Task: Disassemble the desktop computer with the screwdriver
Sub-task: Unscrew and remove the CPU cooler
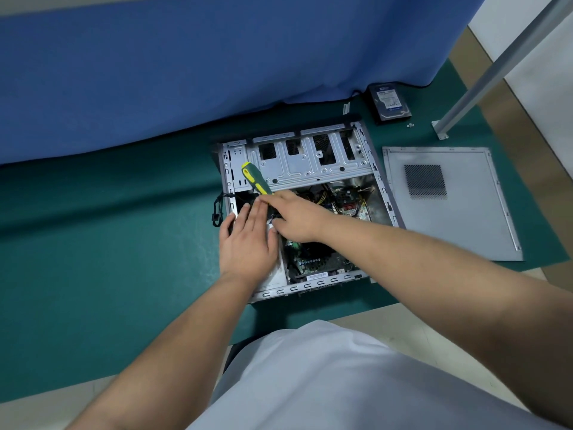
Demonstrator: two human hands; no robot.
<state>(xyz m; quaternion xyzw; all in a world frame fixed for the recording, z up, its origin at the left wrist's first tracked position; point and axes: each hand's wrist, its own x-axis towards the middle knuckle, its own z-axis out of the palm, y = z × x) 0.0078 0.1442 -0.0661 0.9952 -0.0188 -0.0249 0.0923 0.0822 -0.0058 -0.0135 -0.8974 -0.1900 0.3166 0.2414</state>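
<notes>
Green and yellow, the screwdriver (255,181) sticks up from our right hand (294,217), whose fingers curl around its handle. Our left hand (248,240) lies just beside the right one, fingers straight and close together, pressing flat on the silver box in the computer (310,169). The open computer sits under both hands on the green surface (108,243). Far past the right hand we see a grey side panel (459,225) and a hard drive (390,102).
</notes>
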